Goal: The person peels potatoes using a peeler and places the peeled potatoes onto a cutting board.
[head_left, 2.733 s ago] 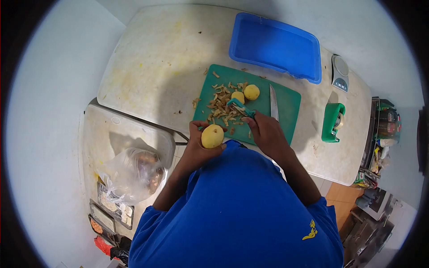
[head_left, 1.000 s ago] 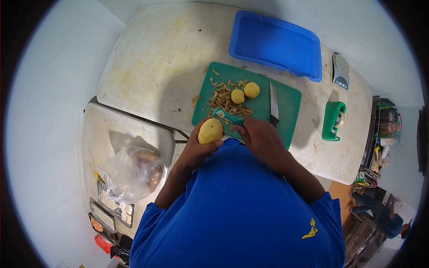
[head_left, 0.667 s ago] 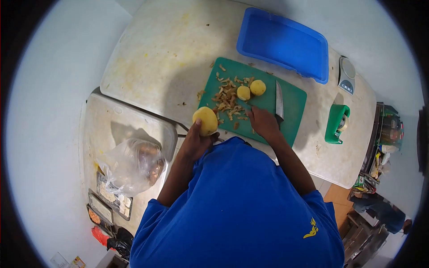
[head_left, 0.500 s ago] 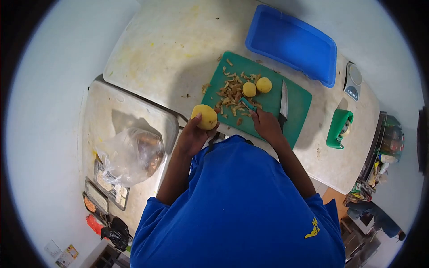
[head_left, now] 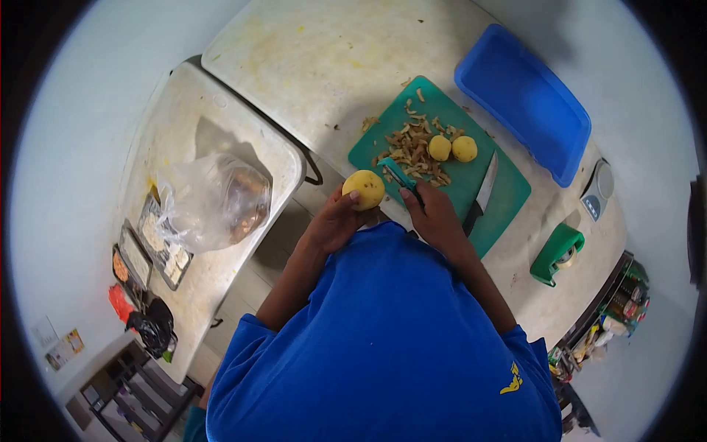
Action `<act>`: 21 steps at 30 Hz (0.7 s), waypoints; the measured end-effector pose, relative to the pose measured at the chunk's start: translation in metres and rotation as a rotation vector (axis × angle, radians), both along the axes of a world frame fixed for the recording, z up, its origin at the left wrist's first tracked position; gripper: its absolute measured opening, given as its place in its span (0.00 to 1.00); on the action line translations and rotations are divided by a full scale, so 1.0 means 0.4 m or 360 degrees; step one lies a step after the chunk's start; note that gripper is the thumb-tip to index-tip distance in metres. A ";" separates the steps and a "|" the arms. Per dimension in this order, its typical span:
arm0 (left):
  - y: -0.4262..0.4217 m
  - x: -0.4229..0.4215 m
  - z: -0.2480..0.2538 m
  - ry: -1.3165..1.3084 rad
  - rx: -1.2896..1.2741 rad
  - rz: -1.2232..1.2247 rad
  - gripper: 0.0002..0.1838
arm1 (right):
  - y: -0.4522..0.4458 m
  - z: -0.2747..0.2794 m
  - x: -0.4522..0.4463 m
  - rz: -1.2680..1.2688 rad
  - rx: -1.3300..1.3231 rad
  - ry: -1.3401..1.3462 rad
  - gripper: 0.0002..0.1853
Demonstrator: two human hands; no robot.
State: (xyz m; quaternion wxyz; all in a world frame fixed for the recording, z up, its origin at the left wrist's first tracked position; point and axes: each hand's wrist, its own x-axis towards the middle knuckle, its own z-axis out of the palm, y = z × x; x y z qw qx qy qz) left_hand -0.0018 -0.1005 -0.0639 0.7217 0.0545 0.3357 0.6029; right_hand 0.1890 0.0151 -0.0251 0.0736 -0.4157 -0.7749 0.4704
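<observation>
My left hand (head_left: 336,223) is closed around a peeled yellow potato (head_left: 363,190) with a few dark spots, held just off the near left edge of the green cutting board (head_left: 501,193). In my right hand (head_left: 437,219) is a teal peeler (head_left: 398,174), its head pointing up and left, close to the potato but apart from it. Brown peelings (head_left: 414,144) lie heaped on the board. Beside them rest two peeled potatoes, one (head_left: 440,148) against the other (head_left: 464,149). A knife (head_left: 486,184) with a dark handle lies to their right.
A blue tray (head_left: 563,140) stands beyond the board, with a kitchen scale (head_left: 598,188) and a green tape dispenser (head_left: 556,254) to the right. On the left table are a clear plastic bag (head_left: 213,202) and a dark tray of pale pieces (head_left: 175,267). A gap separates the tables.
My view has turned and shifted. The potato in my left hand and the peeler in my right have come closer together. Both hands keep hold of what they had.
</observation>
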 end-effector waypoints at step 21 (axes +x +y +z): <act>0.028 -0.009 0.122 0.1422 -0.0065 0.0195 0.35 | -0.024 0.153 -0.108 0.0256 0.0254 -0.0016 0.13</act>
